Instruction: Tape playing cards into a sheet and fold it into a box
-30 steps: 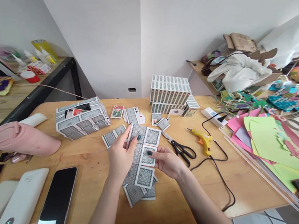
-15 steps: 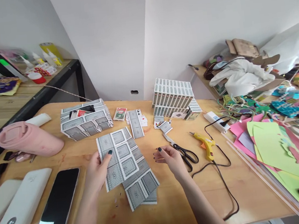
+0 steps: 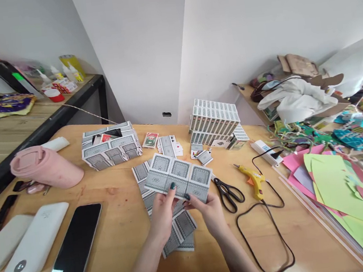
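Note:
Both my hands grip a panel of joined playing cards [image 3: 178, 174], patterned backs facing up, raised and tilted above the table. My left hand [image 3: 162, 211] pinches its near edge with the thumb on top. A short way to the right, my right hand [image 3: 207, 210] holds the same edge, thumb on top, fingers partly hidden underneath. Below the panel lie more joined playing cards [image 3: 184, 224], partly covered by it. Black-handled scissors [image 3: 230, 194] rest just right of my right hand, their blades partly hidden.
A box covered in cards [image 3: 112, 146] stands at the back left, stacked card boxes [image 3: 214, 121] at the back right. A yellow glue gun [image 3: 255, 180] with a looping cord lies right. On the left are a phone [image 3: 75, 244], a power bank [image 3: 35, 242] and a pink tumbler [image 3: 46, 168].
The held card panel has been lifted and turned sideways, moving right. My right hand, holding no cards before, now grips its near edge. The view has shifted slightly.

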`<state>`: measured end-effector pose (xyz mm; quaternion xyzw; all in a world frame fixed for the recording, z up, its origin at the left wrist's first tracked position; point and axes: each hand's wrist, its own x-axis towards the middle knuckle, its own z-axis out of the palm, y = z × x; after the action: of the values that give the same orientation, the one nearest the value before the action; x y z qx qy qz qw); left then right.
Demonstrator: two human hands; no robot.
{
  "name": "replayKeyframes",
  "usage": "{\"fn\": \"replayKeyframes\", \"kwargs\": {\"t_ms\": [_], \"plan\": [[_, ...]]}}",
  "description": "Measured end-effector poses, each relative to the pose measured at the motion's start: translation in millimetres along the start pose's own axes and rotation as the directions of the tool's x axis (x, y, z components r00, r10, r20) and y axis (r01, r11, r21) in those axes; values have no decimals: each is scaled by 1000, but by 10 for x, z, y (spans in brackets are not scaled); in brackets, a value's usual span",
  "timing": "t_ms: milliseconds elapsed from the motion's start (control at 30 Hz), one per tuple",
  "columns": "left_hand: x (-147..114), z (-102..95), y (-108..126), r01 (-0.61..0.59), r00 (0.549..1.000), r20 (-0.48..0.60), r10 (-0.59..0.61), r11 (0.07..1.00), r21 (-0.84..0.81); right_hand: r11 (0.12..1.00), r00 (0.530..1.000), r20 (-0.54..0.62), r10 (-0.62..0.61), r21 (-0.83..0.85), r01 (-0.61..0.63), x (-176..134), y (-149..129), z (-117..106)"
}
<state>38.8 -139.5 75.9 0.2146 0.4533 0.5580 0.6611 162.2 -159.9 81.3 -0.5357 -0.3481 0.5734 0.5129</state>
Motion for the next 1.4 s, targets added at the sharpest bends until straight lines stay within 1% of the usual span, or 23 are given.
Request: {"fn": "replayKeyframes", "kwargs": {"t_ms": [33, 67, 100, 133, 167, 200, 233, 267, 300, 367, 433, 467, 533, 633, 667, 733, 833, 900, 967, 1067, 1200, 1300, 1400], "plan": [[45, -58, 7, 2, 1000, 24, -3, 998, 59, 998, 998, -64, -10, 66, 15, 36, 4, -62], [109, -141, 41, -26, 999, 21, 24, 991, 134, 993, 992, -117, -36, 103, 48, 74, -5, -136], [191, -243, 102, -102, 994, -13, 108, 967, 235, 991, 984, -167, -59, 112, 78, 111, -25, -220], [286, -356, 186, -207, 975, 3, 221, 908, 364, 988, 972, -224, -74, 114, 102, 147, -53, -307], [389, -472, 283, -297, 949, 66, 307, 805, 513, 985, 958, -273, -85, 125, 123, 181, -85, -391], [494, -581, 384, -359, 906, 71, 418, 668, 652, 977, 949, -300, -100, 151, 151, 212, -116, -466], [595, -675, 479, -358, 880, 112, 462, 488, 796, 969, 945, -308, -108, 179, 169, 240, -141, -528], [687, -749, 561, -326, 865, 147, 479, 316, 891, 965, 944, -314, -107, 194, 174, 265, -157, -575], [767, -799, 624, -278, 878, 177, 444, 175, 944, 965, 943, -316, -104, 197, 172, 287, -162, -604], [886, -831, 695, -132, 941, 133, 311, -26, 991, 979, 944, -317, -95, 144, 147, 323, -142, -614], [951, -798, 710, -47, 967, 87, 241, -166, 985, 993, 951, -293, -98, 28, 111, 348, -99, -577], [966, -770, 706, -30, 967, 84, 242, -220, 975, 995, 960, -261, -98, -29, 94, 358, -78, -550], [967, -717, 689, -77, 953, 163, 255, -315, 946, 992, 983, -163, -86, -109, 68, 374, -48, -499], [911, -674, 645, -241, 909, 352, 223, -408, 881, 983, 997, -37, -67, -175, 60, 408, -51, -468], [882, -666, 623, -280, 896, 392, 207, -421, 863, 972, 996, -27, -82, -225, 74, 428, -66, -475], [821, -651, 569, -294, 893, 406, 195, -431, 853, 908, 987, -41, -157, -398, 128, 488, -114, -503], [759, -628, 479, -272, 903, 382, 197, -427, 863, 709, 956, -5, -293, -672, 214, 620, -194, -540], [754, -625, 418, -279, 897, 386, 214, -405, 871, 613, 950, 46, -308, -754, 235, 723, -215, -532], [772, -640, 355, -308, 880, 406, 246, -354, 883, 581, 958, 77, -276, -781, 231, 822, -187, -499], [814, -689, 257, -325, 863, 377, 336, -204, 924, 607, 977, 86, -198, -771, 191, 932, -59, -436], [852, -749, 142, -369, 836, 318, 448, 28, 929, 716, 993, 29, -110, -690, 100, 970, 127, -405], [865, -769, 97, -401, 826, 295, 480, 132, 906, 847, 999, 31, -30, -530, 42, 929, 183, -422], [877, -766, 95, -380, 842, 266, 469, 165, 910, 964, 984, 141, 111, -257, -72, 872, 186, -442]]}}
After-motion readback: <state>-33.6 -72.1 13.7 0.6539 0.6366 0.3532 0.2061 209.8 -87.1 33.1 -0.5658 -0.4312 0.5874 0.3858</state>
